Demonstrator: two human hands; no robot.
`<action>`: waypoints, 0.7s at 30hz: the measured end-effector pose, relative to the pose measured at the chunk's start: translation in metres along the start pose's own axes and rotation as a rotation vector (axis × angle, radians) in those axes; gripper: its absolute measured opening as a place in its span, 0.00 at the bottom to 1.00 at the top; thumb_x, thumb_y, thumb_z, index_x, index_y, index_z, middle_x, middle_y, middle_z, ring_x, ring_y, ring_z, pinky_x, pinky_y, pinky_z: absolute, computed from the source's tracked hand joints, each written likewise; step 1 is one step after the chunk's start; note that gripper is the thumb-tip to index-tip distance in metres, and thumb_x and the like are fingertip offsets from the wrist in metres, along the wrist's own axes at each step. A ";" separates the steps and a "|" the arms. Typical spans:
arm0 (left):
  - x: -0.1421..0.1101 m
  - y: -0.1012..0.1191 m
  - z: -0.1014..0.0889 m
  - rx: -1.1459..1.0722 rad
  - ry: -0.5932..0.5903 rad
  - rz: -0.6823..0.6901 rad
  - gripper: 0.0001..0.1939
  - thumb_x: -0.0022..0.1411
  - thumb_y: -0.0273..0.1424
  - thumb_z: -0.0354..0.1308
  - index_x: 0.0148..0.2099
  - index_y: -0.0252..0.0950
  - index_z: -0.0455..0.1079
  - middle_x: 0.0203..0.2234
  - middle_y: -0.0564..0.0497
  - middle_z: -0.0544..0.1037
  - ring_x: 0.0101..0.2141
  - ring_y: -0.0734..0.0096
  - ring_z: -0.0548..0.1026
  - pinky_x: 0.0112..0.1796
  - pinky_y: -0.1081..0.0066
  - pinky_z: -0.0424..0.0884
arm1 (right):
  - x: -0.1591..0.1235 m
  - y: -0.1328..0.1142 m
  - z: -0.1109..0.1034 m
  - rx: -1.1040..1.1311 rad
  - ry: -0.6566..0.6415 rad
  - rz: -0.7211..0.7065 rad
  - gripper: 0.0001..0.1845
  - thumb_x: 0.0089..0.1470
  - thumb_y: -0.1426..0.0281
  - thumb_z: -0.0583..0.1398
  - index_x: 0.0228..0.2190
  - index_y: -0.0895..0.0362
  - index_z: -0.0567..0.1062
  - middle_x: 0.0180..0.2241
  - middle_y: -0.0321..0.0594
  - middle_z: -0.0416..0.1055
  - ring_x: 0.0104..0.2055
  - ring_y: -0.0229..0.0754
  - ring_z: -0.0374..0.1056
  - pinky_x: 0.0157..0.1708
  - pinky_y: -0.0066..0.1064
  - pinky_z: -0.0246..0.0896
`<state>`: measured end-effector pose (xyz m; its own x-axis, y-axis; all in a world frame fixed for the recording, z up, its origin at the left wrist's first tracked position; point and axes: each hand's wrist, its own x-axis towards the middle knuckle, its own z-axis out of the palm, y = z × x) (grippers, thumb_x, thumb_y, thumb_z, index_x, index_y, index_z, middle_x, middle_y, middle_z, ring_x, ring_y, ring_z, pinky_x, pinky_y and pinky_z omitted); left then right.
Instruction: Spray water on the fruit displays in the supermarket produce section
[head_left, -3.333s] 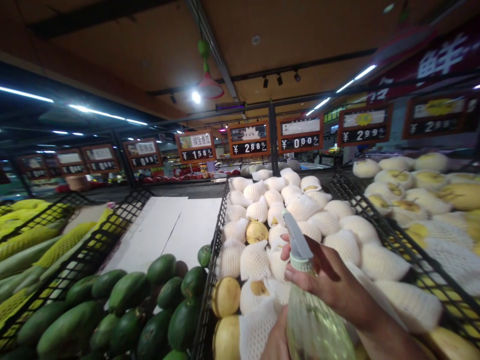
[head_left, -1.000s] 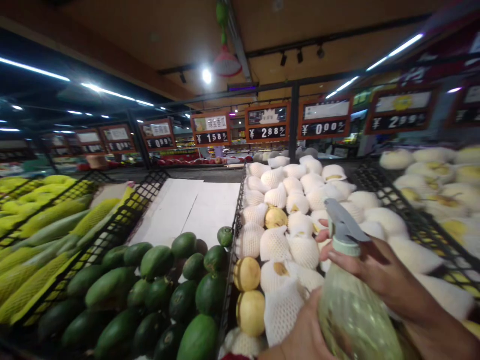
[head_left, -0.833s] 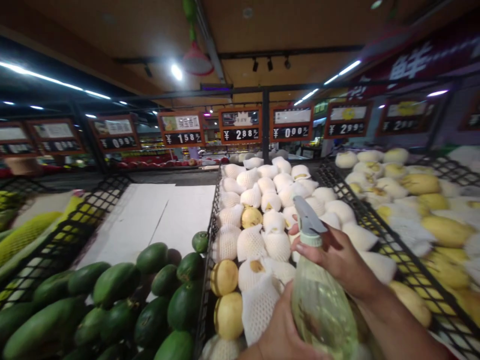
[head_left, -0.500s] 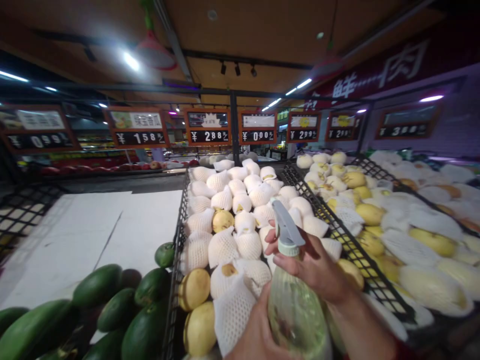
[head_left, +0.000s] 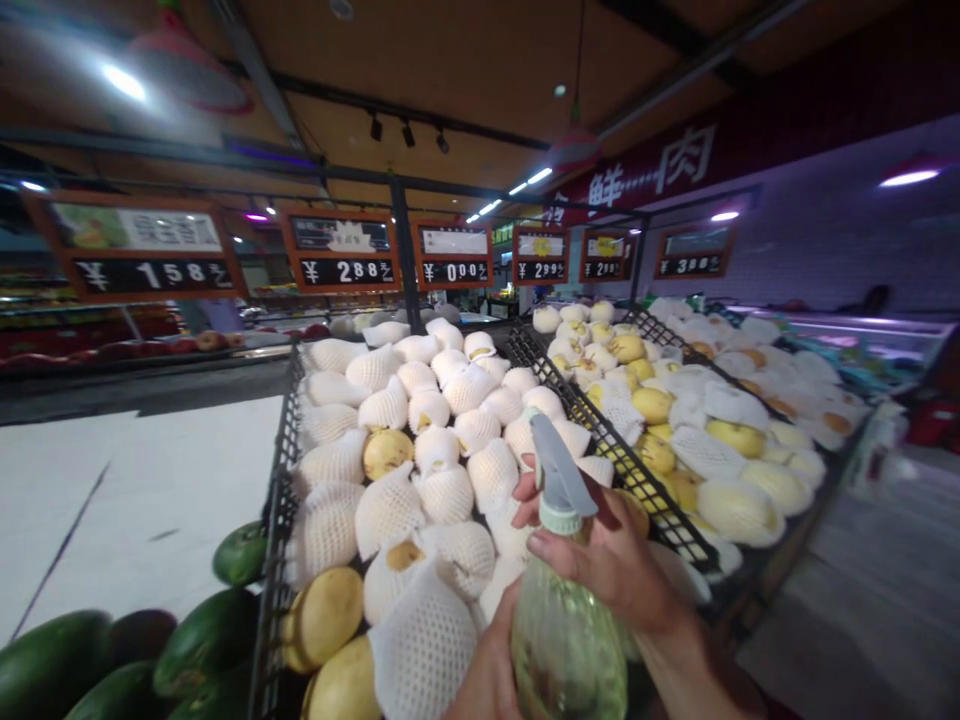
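Note:
A clear, pale green spray bottle (head_left: 566, 640) with a grey trigger head stands upright in front of me, liquid showing inside. My right hand (head_left: 607, 555) is closed around its neck, with fingers by the trigger. Low on the bottle's left side, my left hand (head_left: 487, 665) grips the body; part of it is cut off by the frame's bottom edge. Beyond the bottle lie many pale round fruits in white foam nets (head_left: 442, 490), filling a black crate. A bare yellow fruit (head_left: 386, 453) shows among them.
Green papaya-like fruits (head_left: 210, 640) lie at lower left beside a white board (head_left: 172, 480). Black lattice dividers (head_left: 615, 440) separate the fruit on the right, where more yellow fruits (head_left: 652, 405) sit. Price signs (head_left: 341, 250) hang along the back. Grey floor (head_left: 862, 610) shows at right.
My view has turned to the right, so the fruit and signs sit farther left and more floor shows. Both hands still hold the spray bottle.

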<state>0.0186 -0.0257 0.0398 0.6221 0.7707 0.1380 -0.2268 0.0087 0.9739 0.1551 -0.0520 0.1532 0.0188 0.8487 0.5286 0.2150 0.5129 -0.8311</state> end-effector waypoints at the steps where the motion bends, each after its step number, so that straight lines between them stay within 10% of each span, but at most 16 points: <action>1: 0.000 -0.002 0.001 -0.027 0.015 -0.004 0.38 0.53 0.61 0.62 0.54 0.37 0.74 0.45 0.45 0.81 0.51 0.48 0.76 0.58 0.53 0.67 | -0.003 -0.001 -0.001 -0.010 0.012 0.013 0.12 0.48 0.67 0.67 0.38 0.53 0.75 0.32 0.38 0.77 0.36 0.47 0.75 0.40 0.37 0.70; 6: -0.016 0.003 0.002 -0.083 -0.165 0.035 0.24 0.65 0.42 0.63 0.58 0.36 0.70 0.54 0.42 0.76 0.53 0.56 0.75 0.55 0.47 0.71 | -0.015 -0.003 -0.008 -0.033 0.068 0.020 0.08 0.48 0.67 0.66 0.33 0.52 0.76 0.30 0.39 0.78 0.46 0.51 0.75 0.58 0.44 0.62; 10: -0.027 0.011 -0.001 -0.139 -0.280 0.017 0.21 0.67 0.38 0.61 0.58 0.35 0.70 0.55 0.42 0.75 0.52 0.57 0.76 0.53 0.50 0.75 | -0.022 -0.007 -0.014 -0.084 0.104 0.043 0.08 0.47 0.64 0.65 0.31 0.52 0.78 0.39 0.44 0.79 0.45 0.52 0.74 0.46 0.40 0.70; 21: 0.001 -0.025 0.022 -0.055 -0.228 -0.115 0.21 0.65 0.40 0.63 0.56 0.36 0.71 0.52 0.43 0.77 0.51 0.56 0.76 0.54 0.49 0.74 | -0.043 -0.024 -0.025 -0.037 0.152 0.124 0.11 0.47 0.60 0.65 0.30 0.54 0.77 0.44 0.48 0.74 0.49 0.56 0.72 0.49 0.47 0.67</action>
<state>0.0409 -0.0391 0.0193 0.7973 0.5995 0.0698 -0.1813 0.1277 0.9751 0.1735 -0.1042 0.1544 0.1939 0.8745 0.4446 0.2370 0.3980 -0.8862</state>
